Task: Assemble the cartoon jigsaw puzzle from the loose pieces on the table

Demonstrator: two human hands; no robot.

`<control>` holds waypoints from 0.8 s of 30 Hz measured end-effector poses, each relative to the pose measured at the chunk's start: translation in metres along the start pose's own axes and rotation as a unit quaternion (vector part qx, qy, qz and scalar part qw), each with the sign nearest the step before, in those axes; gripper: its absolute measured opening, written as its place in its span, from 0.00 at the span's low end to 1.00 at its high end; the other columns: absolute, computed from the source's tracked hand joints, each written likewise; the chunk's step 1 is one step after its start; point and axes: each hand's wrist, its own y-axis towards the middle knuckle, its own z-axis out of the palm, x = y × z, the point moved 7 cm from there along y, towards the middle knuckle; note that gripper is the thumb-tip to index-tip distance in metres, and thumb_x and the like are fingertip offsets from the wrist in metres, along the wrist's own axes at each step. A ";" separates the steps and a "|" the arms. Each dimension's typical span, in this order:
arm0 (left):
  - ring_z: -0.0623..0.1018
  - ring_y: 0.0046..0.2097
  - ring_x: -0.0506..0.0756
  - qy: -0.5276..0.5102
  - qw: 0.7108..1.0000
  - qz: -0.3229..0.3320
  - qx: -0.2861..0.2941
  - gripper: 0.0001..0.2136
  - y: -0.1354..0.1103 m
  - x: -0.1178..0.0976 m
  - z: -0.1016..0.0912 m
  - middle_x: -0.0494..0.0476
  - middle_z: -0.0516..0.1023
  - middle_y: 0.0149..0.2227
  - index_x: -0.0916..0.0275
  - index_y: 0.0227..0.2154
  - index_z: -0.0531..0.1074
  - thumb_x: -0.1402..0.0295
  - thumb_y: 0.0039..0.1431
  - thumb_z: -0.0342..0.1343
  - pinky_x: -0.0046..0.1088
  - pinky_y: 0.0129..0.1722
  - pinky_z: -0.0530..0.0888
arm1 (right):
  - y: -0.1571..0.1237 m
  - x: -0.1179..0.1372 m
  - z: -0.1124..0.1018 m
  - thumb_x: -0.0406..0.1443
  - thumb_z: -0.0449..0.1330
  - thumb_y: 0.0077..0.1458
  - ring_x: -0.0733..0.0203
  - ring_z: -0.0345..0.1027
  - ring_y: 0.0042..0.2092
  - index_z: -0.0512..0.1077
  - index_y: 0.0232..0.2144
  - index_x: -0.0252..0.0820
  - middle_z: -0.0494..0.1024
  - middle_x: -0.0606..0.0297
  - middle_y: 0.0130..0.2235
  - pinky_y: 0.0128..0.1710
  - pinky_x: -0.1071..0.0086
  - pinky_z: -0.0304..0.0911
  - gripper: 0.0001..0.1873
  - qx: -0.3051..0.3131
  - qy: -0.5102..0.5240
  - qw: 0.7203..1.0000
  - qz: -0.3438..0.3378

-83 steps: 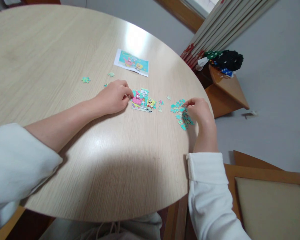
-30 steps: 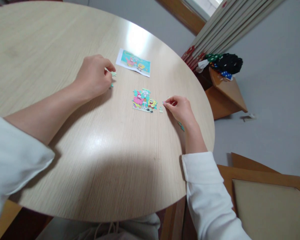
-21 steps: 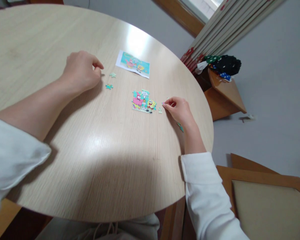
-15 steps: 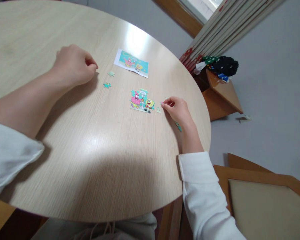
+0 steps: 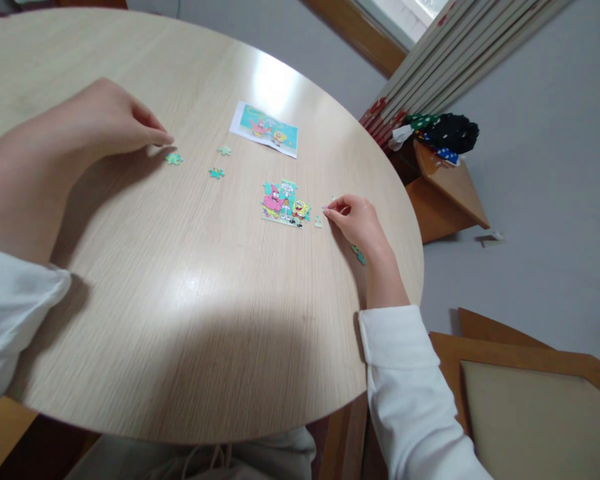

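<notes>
My left hand (image 5: 107,120) hovers low over the round wooden table (image 5: 180,280), fingers stretched out, their tips just short of a loose teal puzzle piece (image 5: 173,159); nothing shows in the hand. My right hand (image 5: 361,223) rests on the table with thumb and forefinger pinched on a small puzzle piece (image 5: 326,209), just right of the partly joined cartoon puzzle (image 5: 285,203). One small piece (image 5: 319,221) lies between that hand and the puzzle. More teal pieces (image 5: 360,255) peek out beside my right wrist.
A printed reference picture (image 5: 265,130) lies further back. Two more loose teal pieces (image 5: 217,173) (image 5: 224,151) sit left of the puzzle. Off the table to the right are a wooden stand with dark clothes (image 5: 450,137), a curtain (image 5: 450,53) and a padded chair (image 5: 535,413).
My left hand left the puzzle's edge and swept left and back past two loose pieces to the far-left piece. My right hand moved from the teal pile towards the puzzle, pinching a piece.
</notes>
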 end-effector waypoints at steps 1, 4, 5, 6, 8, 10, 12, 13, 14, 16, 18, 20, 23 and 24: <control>0.76 0.41 0.60 -0.008 1.000 0.014 0.007 0.24 -0.001 -0.001 0.000 0.59 0.74 0.31 0.72 0.43 0.78 0.58 0.50 0.54 0.42 0.53 0.70 | 0.000 0.000 0.000 0.37 0.62 0.50 0.59 0.67 0.32 0.72 0.27 0.42 0.76 0.62 0.29 0.35 0.63 0.61 0.05 0.002 -0.001 1.000 0.000; 0.76 0.40 0.60 0.004 0.998 0.062 0.028 0.22 0.001 -0.004 0.001 0.58 0.74 0.30 0.69 0.38 0.79 0.55 0.49 0.55 0.43 0.53 0.70 | 0.000 0.000 0.001 0.37 0.62 0.51 0.59 0.67 0.32 0.72 0.27 0.42 0.76 0.62 0.30 0.36 0.63 0.61 0.05 0.007 -0.004 1.000 0.001; 0.76 0.39 0.59 0.014 0.998 0.060 0.035 0.21 0.003 -0.003 0.002 0.57 0.74 0.29 0.68 0.36 0.79 0.56 0.48 0.56 0.44 0.53 0.69 | 0.000 0.000 0.001 0.37 0.62 0.52 0.59 0.67 0.32 0.72 0.27 0.42 0.76 0.62 0.30 0.36 0.63 0.61 0.05 0.007 -0.005 1.000 0.001; 0.76 0.39 0.59 0.027 0.997 0.061 0.044 0.20 0.005 -0.001 0.004 0.56 0.74 0.28 0.68 0.35 0.79 0.55 0.47 0.58 0.44 0.53 0.69 | 0.000 -0.001 0.002 0.37 0.62 0.52 0.59 0.67 0.32 0.72 0.27 0.42 0.76 0.62 0.30 0.36 0.63 0.61 0.05 0.007 -0.007 1.000 0.000; 0.76 0.39 0.59 0.044 0.994 0.076 0.062 0.20 0.010 -0.001 0.007 0.53 0.74 0.28 0.67 0.35 0.79 0.54 0.46 0.59 0.44 0.52 0.70 | 0.001 -0.001 0.002 0.37 0.62 0.52 0.59 0.67 0.32 0.72 0.27 0.42 0.76 0.62 0.30 0.36 0.63 0.62 0.05 0.006 -0.010 1.000 -0.002; 0.76 0.40 0.58 0.056 0.993 0.080 0.067 0.20 0.016 0.001 0.010 0.50 0.72 0.26 0.66 0.35 0.79 0.55 0.43 0.61 0.43 0.51 0.71 | 0.001 -0.001 0.002 0.37 0.62 0.52 0.59 0.68 0.32 0.72 0.27 0.42 0.76 0.62 0.30 0.36 0.62 0.62 0.05 0.007 -0.012 1.000 -0.001; 0.76 0.40 0.58 0.064 0.992 0.087 0.064 0.21 0.021 0.003 0.012 0.47 0.69 0.25 0.66 0.34 0.79 0.54 0.41 0.60 0.42 0.51 0.71 | 0.001 -0.001 0.001 0.37 0.62 0.52 0.59 0.68 0.32 0.72 0.27 0.42 0.76 0.62 0.30 0.36 0.62 0.61 0.05 0.008 -0.011 1.000 0.005; 0.76 0.40 0.58 0.062 0.992 0.092 0.059 0.22 0.023 0.003 0.012 0.47 0.69 0.24 0.66 0.34 0.79 0.53 0.40 0.60 0.42 0.51 0.70 | 0.000 -0.001 0.001 0.37 0.62 0.52 0.59 0.67 0.32 0.72 0.27 0.42 0.76 0.62 0.30 0.36 0.62 0.61 0.05 0.008 -0.010 1.000 0.007; 0.77 0.41 0.58 0.061 0.992 0.094 0.063 0.23 0.024 0.003 0.013 0.46 0.68 0.25 0.66 0.34 0.79 0.52 0.39 0.59 0.41 0.51 0.70 | 0.000 0.000 0.001 0.36 0.62 0.52 0.59 0.67 0.32 0.72 0.27 0.42 0.76 0.61 0.30 0.36 0.62 0.61 0.05 0.009 -0.008 1.000 0.010; 0.77 0.41 0.58 0.059 0.991 0.094 0.069 0.26 0.023 0.003 0.013 0.45 0.68 0.25 0.67 0.34 0.78 0.49 0.38 0.57 0.40 0.51 0.70 | -0.001 0.001 0.000 0.36 0.62 0.52 0.59 0.67 0.32 0.72 0.27 0.41 0.76 0.61 0.30 0.36 0.62 0.61 0.05 0.009 -0.005 1.000 0.013; 0.77 0.42 0.58 0.053 0.990 0.106 0.078 0.29 0.020 0.001 0.014 0.46 0.69 0.27 0.67 0.35 0.77 0.46 0.39 0.54 0.40 0.51 0.70 | -0.001 0.001 0.000 0.37 0.62 0.51 0.59 0.67 0.32 0.72 0.27 0.41 0.76 0.62 0.30 0.36 0.62 0.61 0.05 0.010 0.000 1.000 0.012; 0.77 0.42 0.57 0.049 0.989 0.114 0.082 0.31 0.018 -0.001 0.014 0.46 0.70 0.28 0.67 0.36 0.77 0.43 0.39 0.52 0.39 0.50 0.70 | -0.001 0.001 0.000 0.37 0.62 0.51 0.59 0.66 0.32 0.72 0.27 0.42 0.76 0.62 0.30 0.36 0.62 0.61 0.05 0.009 0.003 1.000 0.010; 0.77 0.42 0.57 0.050 0.989 0.117 0.076 0.33 0.018 0.000 0.013 0.45 0.70 0.29 0.66 0.36 0.77 0.41 0.38 0.51 0.38 0.51 0.70 | -0.001 0.001 -0.001 0.37 0.62 0.51 0.60 0.66 0.32 0.72 0.27 0.42 0.76 0.63 0.30 0.36 0.63 0.61 0.04 0.008 0.004 1.000 0.006; 0.76 0.43 0.57 0.048 0.989 0.119 0.077 0.33 0.018 0.000 0.014 0.45 0.70 0.29 0.65 0.36 0.77 0.41 0.38 0.51 0.38 0.51 0.70 | -0.002 0.002 -0.001 0.36 0.62 0.51 0.60 0.66 0.32 0.72 0.27 0.42 0.76 0.63 0.30 0.36 0.63 0.61 0.04 0.008 0.003 1.000 0.006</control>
